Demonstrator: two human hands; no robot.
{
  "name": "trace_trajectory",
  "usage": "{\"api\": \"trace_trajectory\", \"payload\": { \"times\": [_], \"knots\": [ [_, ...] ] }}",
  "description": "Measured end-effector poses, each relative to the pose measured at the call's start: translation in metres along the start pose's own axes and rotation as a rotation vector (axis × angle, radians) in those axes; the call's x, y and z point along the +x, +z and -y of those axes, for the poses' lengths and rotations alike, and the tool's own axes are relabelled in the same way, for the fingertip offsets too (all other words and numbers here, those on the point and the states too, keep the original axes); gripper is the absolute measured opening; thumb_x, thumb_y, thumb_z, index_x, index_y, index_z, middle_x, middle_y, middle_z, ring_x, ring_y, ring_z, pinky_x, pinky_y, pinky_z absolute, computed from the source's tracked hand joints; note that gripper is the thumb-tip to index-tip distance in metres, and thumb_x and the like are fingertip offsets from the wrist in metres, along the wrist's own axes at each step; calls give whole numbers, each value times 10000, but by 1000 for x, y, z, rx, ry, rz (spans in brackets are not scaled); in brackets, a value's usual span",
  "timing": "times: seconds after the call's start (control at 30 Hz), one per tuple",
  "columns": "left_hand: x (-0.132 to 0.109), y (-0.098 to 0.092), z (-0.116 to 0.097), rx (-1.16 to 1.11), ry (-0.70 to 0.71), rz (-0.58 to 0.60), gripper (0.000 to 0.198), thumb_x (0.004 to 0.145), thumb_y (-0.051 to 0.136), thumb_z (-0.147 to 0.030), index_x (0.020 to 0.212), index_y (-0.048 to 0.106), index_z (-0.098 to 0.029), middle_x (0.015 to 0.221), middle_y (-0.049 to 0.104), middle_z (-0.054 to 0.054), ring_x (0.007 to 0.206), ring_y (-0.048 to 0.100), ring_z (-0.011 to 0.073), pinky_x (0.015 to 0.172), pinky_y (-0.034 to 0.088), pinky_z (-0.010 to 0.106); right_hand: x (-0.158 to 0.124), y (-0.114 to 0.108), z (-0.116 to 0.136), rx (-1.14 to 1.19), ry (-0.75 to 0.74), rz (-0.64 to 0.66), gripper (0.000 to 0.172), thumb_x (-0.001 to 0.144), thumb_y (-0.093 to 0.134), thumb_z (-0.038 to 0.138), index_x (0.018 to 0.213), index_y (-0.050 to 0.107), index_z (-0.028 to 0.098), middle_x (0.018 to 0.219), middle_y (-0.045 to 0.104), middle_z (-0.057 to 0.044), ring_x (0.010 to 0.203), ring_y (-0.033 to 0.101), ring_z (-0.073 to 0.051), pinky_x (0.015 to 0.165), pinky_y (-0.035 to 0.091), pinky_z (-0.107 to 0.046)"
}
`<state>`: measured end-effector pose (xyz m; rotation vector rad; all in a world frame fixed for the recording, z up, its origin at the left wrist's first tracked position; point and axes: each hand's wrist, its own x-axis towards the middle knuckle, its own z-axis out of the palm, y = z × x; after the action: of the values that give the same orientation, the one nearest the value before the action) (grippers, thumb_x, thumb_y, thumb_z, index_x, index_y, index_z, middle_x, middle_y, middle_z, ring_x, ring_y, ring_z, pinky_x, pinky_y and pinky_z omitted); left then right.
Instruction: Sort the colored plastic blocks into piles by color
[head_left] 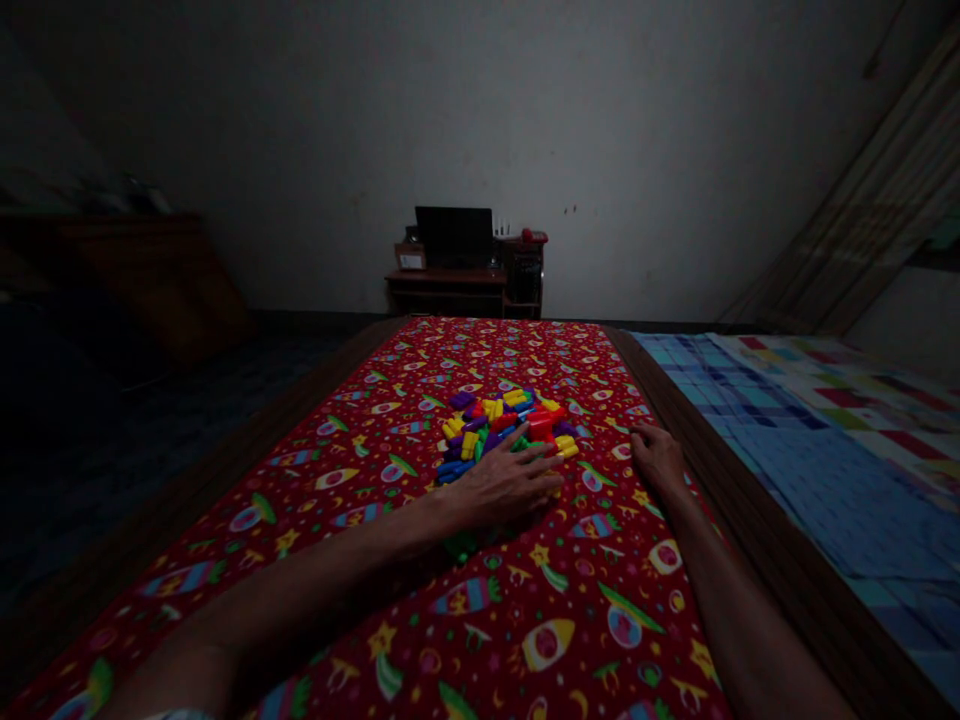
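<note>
A pile of colourful plastic toy pieces in yellow, blue, red, purple and green lies mid-surface on a red cloth printed with rockets and stars. My left hand reaches over the near side of the pile, palm down with its fingers stretched and apart. It hides some of the pieces beneath it, and no grip on any piece shows. To the right of the pile, my right hand rests on the cloth near its right edge, fingers curled in. I see nothing in it. A green piece lies under my left wrist, partly in shadow.
Brown borders flank the cloth. Beyond the right one lies bedding, a blue plaid sheet and a patchwork cover. A small desk with a dark monitor stands against the far wall. A wooden cabinet is at left.
</note>
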<state>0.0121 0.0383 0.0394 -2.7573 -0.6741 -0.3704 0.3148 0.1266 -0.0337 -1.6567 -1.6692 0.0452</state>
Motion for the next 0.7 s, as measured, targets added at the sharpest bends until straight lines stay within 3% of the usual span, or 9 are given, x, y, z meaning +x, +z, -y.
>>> {"api": "trace_trajectory", "payload": {
  "times": [0.13,0.27,0.4,0.5,0.6,0.7],
  "knots": [
    [-53,-22,-13,-77,12,77,401,960,439,-410,1336,503,-289,1439,503,6,1390,350,228,1190,137,470,0,1,0,6,4,-6,383,774,432,315,897,754,149,977,732,-123,937,648,-249,892,468,-359],
    [-83,-17,-2,-81,-32,122,403,982,396,-360,1381,455,-351,1496,422,-41,1428,283,201,1200,102,445,-1,2,1,-2,-4,-13,374,784,437,305,905,752,144,999,727,-131,960,646,-250,904,458,-348],
    [-66,3,34,-82,-77,79,410,974,427,-369,1383,455,-358,1486,440,-19,1420,303,217,1189,104,499,-2,1,2,-6,-3,-10,372,786,438,294,912,750,137,1031,726,-136,983,647,-258,917,456,-359],
    [-40,8,44,-53,-125,34,421,978,413,-364,1396,445,-329,1489,436,10,1417,306,237,1180,85,532,-1,-1,2,-6,-18,5,389,792,429,303,922,749,123,1027,726,-143,982,651,-257,915,460,-356],
    [-13,5,25,-45,-62,-8,446,983,392,-355,1427,400,-321,1501,419,18,1411,315,235,1179,100,518,-1,0,2,-17,4,3,389,789,432,313,912,751,128,1025,727,-143,982,652,-258,911,465,-361],
    [10,7,-3,-85,149,4,439,964,424,-407,1397,436,-334,1468,468,-4,1408,314,221,1184,129,486,-1,0,2,-14,19,-11,378,782,439,316,901,752,142,1020,728,-136,982,653,-255,920,462,-363]
  ]
}}
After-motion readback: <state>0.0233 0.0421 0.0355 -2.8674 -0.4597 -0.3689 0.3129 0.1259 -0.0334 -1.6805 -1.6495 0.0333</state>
